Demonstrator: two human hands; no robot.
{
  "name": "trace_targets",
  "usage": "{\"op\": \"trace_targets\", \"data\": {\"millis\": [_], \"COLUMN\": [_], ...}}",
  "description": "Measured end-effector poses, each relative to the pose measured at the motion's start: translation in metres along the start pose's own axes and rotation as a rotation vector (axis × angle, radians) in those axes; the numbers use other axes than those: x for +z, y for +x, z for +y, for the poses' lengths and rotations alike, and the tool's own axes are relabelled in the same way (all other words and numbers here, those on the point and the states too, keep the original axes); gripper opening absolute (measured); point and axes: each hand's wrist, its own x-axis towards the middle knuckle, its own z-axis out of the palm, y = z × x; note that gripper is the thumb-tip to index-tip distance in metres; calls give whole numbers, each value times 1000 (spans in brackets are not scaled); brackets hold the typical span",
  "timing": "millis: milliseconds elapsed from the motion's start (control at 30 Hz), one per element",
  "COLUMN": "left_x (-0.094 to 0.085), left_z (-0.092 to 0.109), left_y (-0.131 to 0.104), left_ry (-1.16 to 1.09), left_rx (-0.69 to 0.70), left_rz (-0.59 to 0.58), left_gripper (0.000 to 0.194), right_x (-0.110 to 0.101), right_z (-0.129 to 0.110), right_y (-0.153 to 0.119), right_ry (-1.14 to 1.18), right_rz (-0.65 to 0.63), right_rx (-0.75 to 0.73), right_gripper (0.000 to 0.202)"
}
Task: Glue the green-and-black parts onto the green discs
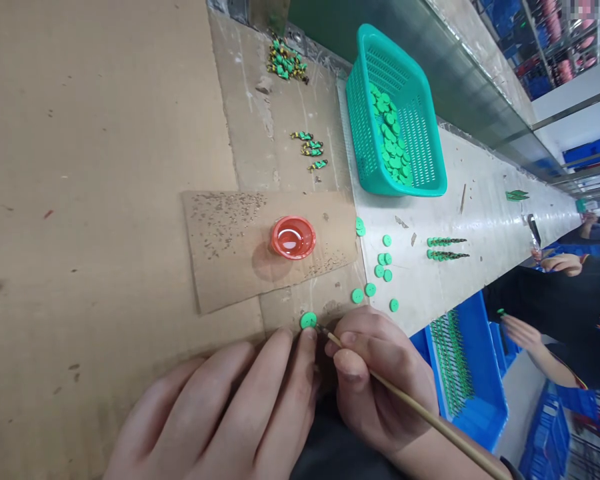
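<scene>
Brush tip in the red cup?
No, the brush in the right hand has its tip at the green disc beside the left hand.

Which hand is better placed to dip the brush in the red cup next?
Right, I'd say: the right hand holds the brush, so reaching the red cup needs no swap. The left hand seems busy, a fingertip at the green disc.
</scene>
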Motion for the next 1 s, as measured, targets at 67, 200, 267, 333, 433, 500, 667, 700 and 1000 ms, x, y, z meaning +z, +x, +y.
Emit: {"op": "trace_targets", "data": {"millis": [67, 200, 267, 333, 433, 500, 667, 700, 1000], "left_x": [0, -1, -2, -3, -4, -4, -1, -1, 0], "left_z": [1, 1, 0, -1, -1, -1, -1, -1, -2], "left_y": [2, 4, 5, 5, 4, 4, 4, 4, 2], "left_ry": [-3, -4, 3, 12, 17, 11, 13, 14, 3], "left_rx": [-27, -12, -5, 4, 10, 6, 5, 11, 14], "left_rz": [2, -2, -9, -18, -32, -26, -16, -19, 1], "left_gripper": [48, 47, 48, 49, 49, 48, 49, 49, 47], "right_x": [0, 1, 2, 3, 2, 1, 2, 2, -1], "right_z": [0, 1, 2, 2, 2, 1, 1, 2, 1], "right_y": [1, 0, 0, -1, -1, -1, 0, 0, 1], "right_ry": [-11, 11, 45, 61, 53, 40, 24, 23, -8], "right_rz": [-5, 12, 35, 45, 27, 16, 26, 25, -10], "right_rx": [-5, 4, 8, 4, 7, 15, 13, 13, 21], "right_gripper": [18, 20, 20, 20, 21, 23, 23, 22, 24]}}
